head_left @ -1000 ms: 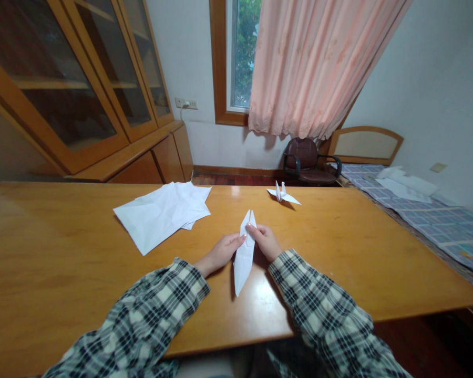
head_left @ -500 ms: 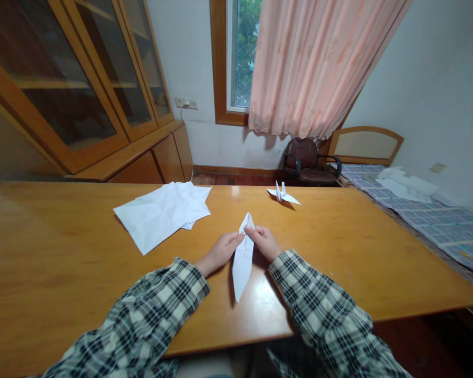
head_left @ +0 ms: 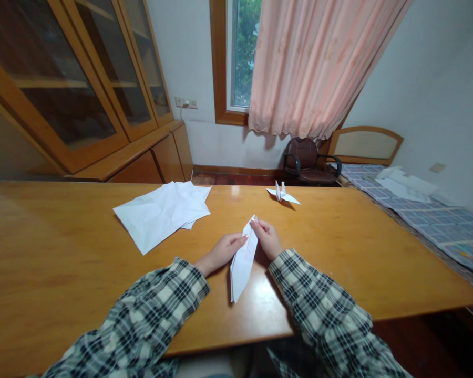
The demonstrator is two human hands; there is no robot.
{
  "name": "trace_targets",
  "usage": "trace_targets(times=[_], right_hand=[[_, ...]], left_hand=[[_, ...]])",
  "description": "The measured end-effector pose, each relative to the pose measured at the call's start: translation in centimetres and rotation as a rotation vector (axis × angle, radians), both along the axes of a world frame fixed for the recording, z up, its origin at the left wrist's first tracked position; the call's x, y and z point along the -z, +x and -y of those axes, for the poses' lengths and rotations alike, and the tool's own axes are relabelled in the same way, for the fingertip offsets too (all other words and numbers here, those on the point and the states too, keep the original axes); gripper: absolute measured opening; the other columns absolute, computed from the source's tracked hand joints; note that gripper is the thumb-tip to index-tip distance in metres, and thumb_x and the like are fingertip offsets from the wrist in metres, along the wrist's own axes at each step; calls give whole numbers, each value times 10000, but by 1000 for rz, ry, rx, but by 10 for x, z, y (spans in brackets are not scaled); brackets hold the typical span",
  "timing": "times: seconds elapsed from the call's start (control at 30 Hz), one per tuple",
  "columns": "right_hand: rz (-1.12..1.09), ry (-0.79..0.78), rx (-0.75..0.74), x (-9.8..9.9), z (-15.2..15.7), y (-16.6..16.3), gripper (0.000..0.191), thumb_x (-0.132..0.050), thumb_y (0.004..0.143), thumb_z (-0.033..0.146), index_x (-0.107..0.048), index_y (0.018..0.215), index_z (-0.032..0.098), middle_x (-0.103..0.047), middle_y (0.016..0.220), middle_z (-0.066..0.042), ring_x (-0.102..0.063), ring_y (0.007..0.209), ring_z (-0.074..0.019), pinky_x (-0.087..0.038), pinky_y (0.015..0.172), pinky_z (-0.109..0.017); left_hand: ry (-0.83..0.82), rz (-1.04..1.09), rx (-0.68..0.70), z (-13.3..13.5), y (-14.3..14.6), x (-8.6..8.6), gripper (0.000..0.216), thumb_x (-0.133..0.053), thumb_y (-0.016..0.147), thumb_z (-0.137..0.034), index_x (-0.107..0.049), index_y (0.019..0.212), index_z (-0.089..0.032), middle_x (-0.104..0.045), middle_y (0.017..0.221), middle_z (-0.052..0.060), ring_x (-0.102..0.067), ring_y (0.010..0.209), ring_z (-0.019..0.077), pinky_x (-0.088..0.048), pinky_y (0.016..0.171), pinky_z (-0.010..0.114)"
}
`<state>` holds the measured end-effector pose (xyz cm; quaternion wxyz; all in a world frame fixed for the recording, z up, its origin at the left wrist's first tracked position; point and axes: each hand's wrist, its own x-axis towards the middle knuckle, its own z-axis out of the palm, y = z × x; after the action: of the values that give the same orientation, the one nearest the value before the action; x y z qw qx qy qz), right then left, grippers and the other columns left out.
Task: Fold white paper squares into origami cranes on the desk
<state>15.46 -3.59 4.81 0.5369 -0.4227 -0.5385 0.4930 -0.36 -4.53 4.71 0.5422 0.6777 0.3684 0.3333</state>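
A long, narrow piece of folded white paper is held between my two hands, just above the table's near part. My left hand pinches its left edge at mid-length, thumb on top. At the far tip, my right hand grips the paper between thumb and fingers. The paper leans to the right at the far end, and its layers show apart at the near end. Beyond my right hand a finished-looking white paper crane stands on the table, wings spread.
Several creased white paper sheets lie overlapped on the wooden table, to the left. Past the far edge are a brown armchair and a pink curtain. A bed is on the right, a glass-doored cabinet on the left.
The folded paper has tilted, its far tip swinging right. My right thumb has moved from the paper's middle seam up to that tip; my left hand has stayed nearly in place.
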Motion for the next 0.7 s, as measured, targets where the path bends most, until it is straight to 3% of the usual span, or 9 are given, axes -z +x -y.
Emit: trace_targets(times=[0.27, 0.53, 0.7], right_hand=[[-83, 27, 172, 3, -7, 5, 407, -561, 787, 539, -488, 619, 175, -421, 559, 48, -370, 510, -86, -287, 482, -220], [50, -66, -20, 4, -3, -2, 450, -582, 736, 607, -548, 660, 165, -428, 527, 51, -362, 479, -81, -263, 445, -223], [101, -52, -69, 1, 1, -4, 485, -587, 714, 632, -534, 619, 159, -410, 496, 58, -344, 461, -71, -236, 432, -221]], left_hand=[[8, -74, 30, 1, 0, 4, 434, -493, 807, -543, -554, 659, -139, -482, 576, -22, -415, 539, 109, -283, 485, 210], [-11, 40, -148, -1, 2, 0, 416, -517, 786, -526, -607, 708, -127, -531, 598, -9, -436, 557, 121, -316, 513, 223], [-26, 54, -157, -4, 1, 4, 429, -535, 776, -532, -613, 689, -119, -550, 610, 1, -453, 578, 127, -335, 534, 231]])
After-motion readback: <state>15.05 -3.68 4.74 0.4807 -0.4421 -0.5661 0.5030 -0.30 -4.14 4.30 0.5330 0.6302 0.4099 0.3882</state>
